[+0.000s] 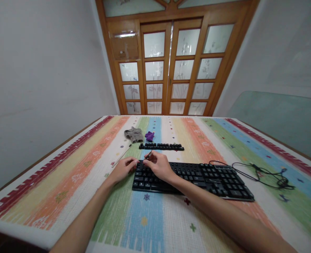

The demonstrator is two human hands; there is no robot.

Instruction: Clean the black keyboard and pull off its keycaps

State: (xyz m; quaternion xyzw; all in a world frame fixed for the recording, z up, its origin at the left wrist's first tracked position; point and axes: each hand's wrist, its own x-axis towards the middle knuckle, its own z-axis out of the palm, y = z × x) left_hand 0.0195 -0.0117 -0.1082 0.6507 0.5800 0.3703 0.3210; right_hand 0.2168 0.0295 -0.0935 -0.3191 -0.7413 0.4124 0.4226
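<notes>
A black keyboard [189, 172] lies at a slight slant on the striped tablecloth. My left hand [124, 168] is at its upper left corner, thumb and forefinger closed on the edge. Over the left part of the top row, my right hand [159, 167] pinches a small, dark, thin piece [149, 155]; its exact kind is too small to make out. Behind the keyboard, loose black keycaps [162, 146] stand lined up in rows. My right hand hides part of the keys beneath it.
A crumpled grey cloth [133, 135] and a small purple cloth [149, 136] lie beyond the keycaps. Left of the keyboard is a thin, pale stick with a dark tip [122, 155]. The keyboard's black cable [272, 177] is looped on the right. Wooden glass-paned doors [168, 70] stand behind the table.
</notes>
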